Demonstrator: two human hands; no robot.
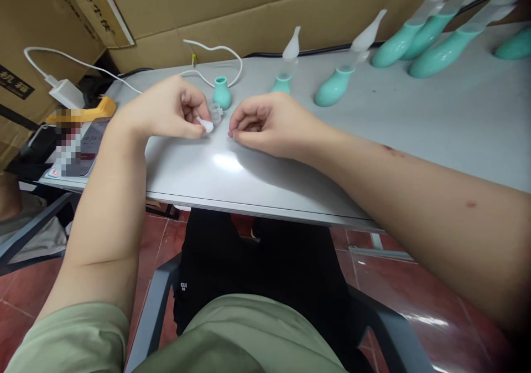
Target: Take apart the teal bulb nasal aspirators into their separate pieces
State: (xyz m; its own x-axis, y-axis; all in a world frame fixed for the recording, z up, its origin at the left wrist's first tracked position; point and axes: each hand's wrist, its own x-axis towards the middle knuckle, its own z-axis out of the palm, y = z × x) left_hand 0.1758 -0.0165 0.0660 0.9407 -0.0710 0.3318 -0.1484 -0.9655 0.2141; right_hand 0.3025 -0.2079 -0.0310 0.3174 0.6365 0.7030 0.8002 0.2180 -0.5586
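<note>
Left hand (178, 107) pinches white nozzle (206, 124), end protruding.

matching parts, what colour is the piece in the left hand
The piece is white, seen in the head view.

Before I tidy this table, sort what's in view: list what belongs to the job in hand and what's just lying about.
Seems part of the job:
white tip, pinched in the left hand
clear piece beside it
open green bulb
green bulbs with white tips

Apparently just lying about:
white charger
white cable
yellow object
</note>
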